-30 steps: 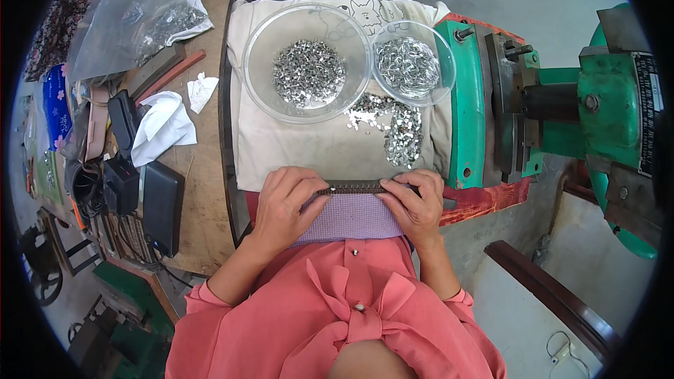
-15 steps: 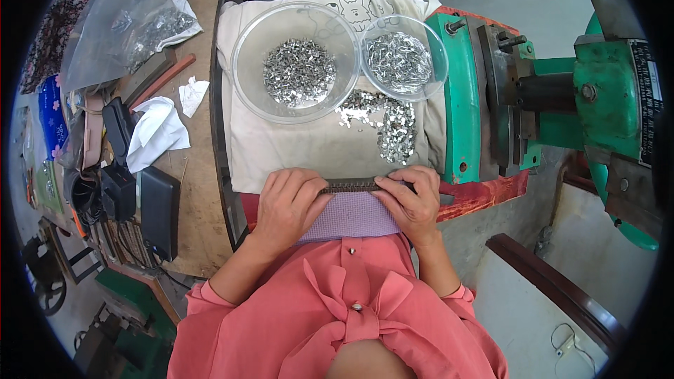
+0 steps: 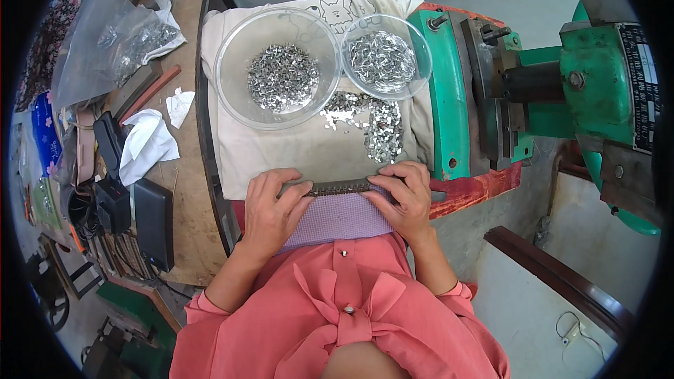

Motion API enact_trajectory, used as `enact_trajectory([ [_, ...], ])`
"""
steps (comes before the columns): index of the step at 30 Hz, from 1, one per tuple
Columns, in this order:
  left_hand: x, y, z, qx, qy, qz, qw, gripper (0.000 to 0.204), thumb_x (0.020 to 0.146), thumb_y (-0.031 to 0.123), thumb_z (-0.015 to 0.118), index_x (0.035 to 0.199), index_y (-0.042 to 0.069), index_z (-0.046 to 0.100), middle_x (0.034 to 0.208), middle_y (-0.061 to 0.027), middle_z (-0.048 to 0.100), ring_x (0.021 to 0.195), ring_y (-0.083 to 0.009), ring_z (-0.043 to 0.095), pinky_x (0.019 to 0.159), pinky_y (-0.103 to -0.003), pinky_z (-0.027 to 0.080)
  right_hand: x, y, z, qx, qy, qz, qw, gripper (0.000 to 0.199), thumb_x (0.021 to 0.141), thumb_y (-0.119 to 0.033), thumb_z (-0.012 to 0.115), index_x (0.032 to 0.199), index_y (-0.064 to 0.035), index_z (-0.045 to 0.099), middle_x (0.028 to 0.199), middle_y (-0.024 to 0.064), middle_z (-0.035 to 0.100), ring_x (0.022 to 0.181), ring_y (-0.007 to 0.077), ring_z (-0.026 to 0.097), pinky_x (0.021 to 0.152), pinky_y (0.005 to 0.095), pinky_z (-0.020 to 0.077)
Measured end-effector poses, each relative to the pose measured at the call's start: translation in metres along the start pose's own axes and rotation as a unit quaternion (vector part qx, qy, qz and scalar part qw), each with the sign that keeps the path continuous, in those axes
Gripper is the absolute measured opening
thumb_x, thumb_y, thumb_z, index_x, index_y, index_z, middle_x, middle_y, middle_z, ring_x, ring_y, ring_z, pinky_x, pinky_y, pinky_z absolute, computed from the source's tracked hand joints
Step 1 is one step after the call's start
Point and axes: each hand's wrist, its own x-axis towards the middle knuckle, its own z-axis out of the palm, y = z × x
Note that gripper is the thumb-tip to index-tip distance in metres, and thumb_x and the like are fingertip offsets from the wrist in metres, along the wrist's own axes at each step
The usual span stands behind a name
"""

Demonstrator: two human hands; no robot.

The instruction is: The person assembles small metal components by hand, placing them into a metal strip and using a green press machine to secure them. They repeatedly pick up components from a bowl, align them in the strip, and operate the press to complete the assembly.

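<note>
Between my two hands lies a dark, narrow bar with a row of small teeth or slots (image 3: 340,187), at the near edge of the cloth-covered surface. My left hand (image 3: 271,209) grips its left end, fingers curled over the top and thumb beneath. Its right end is pinched by my right hand (image 3: 403,200). A purple woven pad (image 3: 337,217) lies under the bar, against my front. Beyond my right hand, a pile of small shiny metal pieces (image 3: 383,133) rests on the beige cloth (image 3: 274,151).
A large clear tub (image 3: 232,102) holds small metal bits; a smaller clear tub (image 3: 425,74) beside it holds longer shiny pieces. A green machine (image 3: 449,98) stands close on the right. To the left, a wooden table (image 3: 196,217) carries a black box (image 3: 154,224) and white cloth (image 3: 149,142).
The whole view has shifted slightly, so the tubs and machine appear further left. Both hands keep their hold on the toothed bar, which looks slightly more tilted.
</note>
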Motion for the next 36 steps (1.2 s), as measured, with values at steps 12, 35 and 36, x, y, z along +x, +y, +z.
enact_trajectory([
  [12,0.001,-0.001,-0.003,-0.01,-0.024,-0.006,1.0,0.032,0.069,0.011,0.083,0.098,0.006,0.07,0.105,-0.0101,0.064,0.097,-0.0307,0.059,0.084,-0.041,0.044,0.013,-0.009,-0.022,0.018,-0.081,0.017,0.996,0.033,0.067,-0.02,0.087,0.097,-0.0098,0.075,0.104,0.0045,0.064,0.099,0.0275,0.058,0.085,0.0399,0.0456],
  [35,0.006,-0.013,-0.01,-0.125,0.045,-0.008,0.991,0.029,0.072,0.004,0.08,0.099,0.003,0.07,0.095,-0.0133,0.065,0.088,-0.0312,0.063,0.075,-0.039,0.051,0.158,0.024,-0.055,-0.205,-0.036,0.049,0.977,0.011,0.082,-0.014,0.076,0.09,-0.0076,0.076,0.086,0.0109,0.069,0.081,0.0322,0.069,0.071,0.0417,0.0556],
  [36,0.006,-0.013,-0.01,-0.127,0.048,-0.007,0.991,0.029,0.072,0.004,0.08,0.099,0.003,0.07,0.095,-0.0132,0.065,0.088,-0.0313,0.063,0.075,-0.039,0.051,0.16,0.025,-0.054,-0.199,-0.039,0.051,0.978,0.011,0.082,-0.015,0.076,0.09,-0.0074,0.076,0.086,0.0113,0.069,0.081,0.0328,0.069,0.071,0.0422,0.0555],
])
